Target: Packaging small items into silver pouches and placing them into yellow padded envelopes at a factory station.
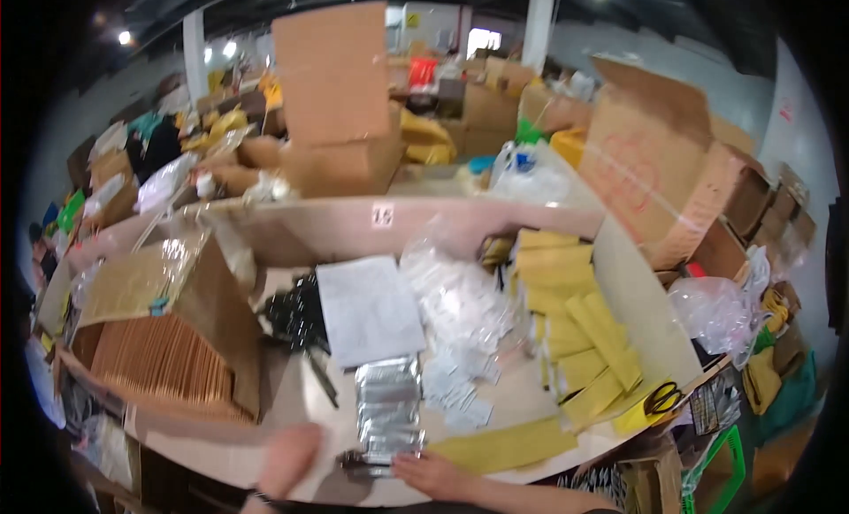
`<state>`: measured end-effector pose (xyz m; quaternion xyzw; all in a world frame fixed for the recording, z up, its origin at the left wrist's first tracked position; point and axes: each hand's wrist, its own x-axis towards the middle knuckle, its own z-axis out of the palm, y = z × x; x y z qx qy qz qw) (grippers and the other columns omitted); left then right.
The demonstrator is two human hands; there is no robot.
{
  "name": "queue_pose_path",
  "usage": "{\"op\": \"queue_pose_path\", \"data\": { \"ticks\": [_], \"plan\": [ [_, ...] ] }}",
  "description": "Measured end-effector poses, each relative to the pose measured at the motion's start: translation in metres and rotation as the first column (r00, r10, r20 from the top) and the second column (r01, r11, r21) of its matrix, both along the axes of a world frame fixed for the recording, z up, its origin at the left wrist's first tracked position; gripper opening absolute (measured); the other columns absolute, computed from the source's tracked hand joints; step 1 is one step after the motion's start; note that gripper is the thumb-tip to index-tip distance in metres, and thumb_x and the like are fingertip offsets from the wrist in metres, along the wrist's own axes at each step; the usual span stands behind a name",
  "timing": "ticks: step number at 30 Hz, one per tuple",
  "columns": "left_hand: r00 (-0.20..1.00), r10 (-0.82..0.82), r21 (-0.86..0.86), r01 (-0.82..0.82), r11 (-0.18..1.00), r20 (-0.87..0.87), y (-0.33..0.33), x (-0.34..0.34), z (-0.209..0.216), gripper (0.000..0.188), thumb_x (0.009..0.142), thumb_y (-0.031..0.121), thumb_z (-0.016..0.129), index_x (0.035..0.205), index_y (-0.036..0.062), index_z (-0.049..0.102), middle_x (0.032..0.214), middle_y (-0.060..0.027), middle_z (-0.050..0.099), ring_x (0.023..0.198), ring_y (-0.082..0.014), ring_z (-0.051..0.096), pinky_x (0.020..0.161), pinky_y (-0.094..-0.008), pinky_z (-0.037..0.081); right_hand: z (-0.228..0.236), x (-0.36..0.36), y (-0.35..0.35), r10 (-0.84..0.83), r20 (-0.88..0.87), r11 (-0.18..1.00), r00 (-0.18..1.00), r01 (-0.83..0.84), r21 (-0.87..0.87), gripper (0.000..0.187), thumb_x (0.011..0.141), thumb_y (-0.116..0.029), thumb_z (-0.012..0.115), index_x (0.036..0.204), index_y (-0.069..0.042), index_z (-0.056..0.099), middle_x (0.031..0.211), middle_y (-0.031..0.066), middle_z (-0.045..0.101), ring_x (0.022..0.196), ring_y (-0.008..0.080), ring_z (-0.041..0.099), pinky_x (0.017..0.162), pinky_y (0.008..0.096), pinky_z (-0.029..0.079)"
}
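Observation:
My right hand [433, 475] is at the front edge of the table, its fingertips closed at the right end of a small silver packet [376, 462]. More flat silver packets [387, 399] lie overlapped in a column just beyond it. My left hand [294, 454] hovers to the left of the packets, smeared by motion, so its fingers cannot be made out. A long yellow strip [504, 445] lies to the right of my right hand. A white sheet [371, 311] covers the far end of the packet column, and small white slips [460, 381] are scattered beside it.
An open carton [239, 355] packed with brown sheets stands at left. Black glossy packets [296, 315], a clear bag of white pieces [455, 289] and piled yellow packs [575, 311] lie farther back. Black-handled scissors [663, 397] rest at the right edge. A low partition [327, 222] bounds the table.

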<state>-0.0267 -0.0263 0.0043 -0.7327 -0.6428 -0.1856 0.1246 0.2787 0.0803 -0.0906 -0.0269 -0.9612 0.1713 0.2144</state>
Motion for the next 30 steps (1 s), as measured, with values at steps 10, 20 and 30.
{"op": "queue_pose_path", "data": {
  "ticks": [10, 20, 30],
  "plan": [
    [0.695, 0.719, -0.138, -0.715, 0.686, -0.026, -0.008, -0.179, 0.066, 0.015, 0.085, 0.015, 0.064, 0.089, 0.0004, 0.067, 0.087, -0.0234, 0.068, 0.086, -0.0434, 0.066, 0.071, -0.0498, 0.053, 0.023, 0.015, 0.002, -0.159, 0.058, 0.986, 0.986, 0.156, 0.058, 0.035, 0.092, -0.020, 0.061, 0.125, -0.006, 0.062, 0.135, 0.0218, 0.056, 0.126, 0.0373, 0.054, 0.103, 0.0482, 0.044],
    [0.712, 0.688, 0.056, -0.689, 0.723, -0.140, -0.027, -0.243, 0.067, 0.017, 0.090, 0.006, 0.055, 0.101, 0.0030, 0.067, 0.088, -0.0257, 0.065, 0.085, -0.0453, 0.063, 0.070, -0.0494, 0.051, 0.019, 0.040, 0.026, -0.155, 0.100, 0.900, 0.983, 0.182, -0.396, 0.041, 0.084, -0.017, 0.072, 0.125, -0.020, 0.067, 0.144, 0.0269, 0.045, 0.131, 0.0445, 0.047, 0.109, 0.0535, 0.039],
    [0.080, 0.440, -0.340, -0.519, 0.784, 0.894, -0.109, -0.031, -0.018, 0.012, 0.100, 0.012, 0.059, 0.102, 0.0029, 0.067, 0.091, 0.0021, 0.060, 0.089, -0.0090, 0.055, 0.080, -0.0238, 0.045, 0.053, 0.041, 0.022, -0.188, 0.268, 0.965, 0.945, 0.229, -0.130, 0.038, 0.092, -0.020, 0.065, 0.128, -0.029, 0.065, 0.148, 0.0304, 0.039, 0.139, 0.0467, 0.036, 0.116, 0.0538, 0.029]
  ]
}}
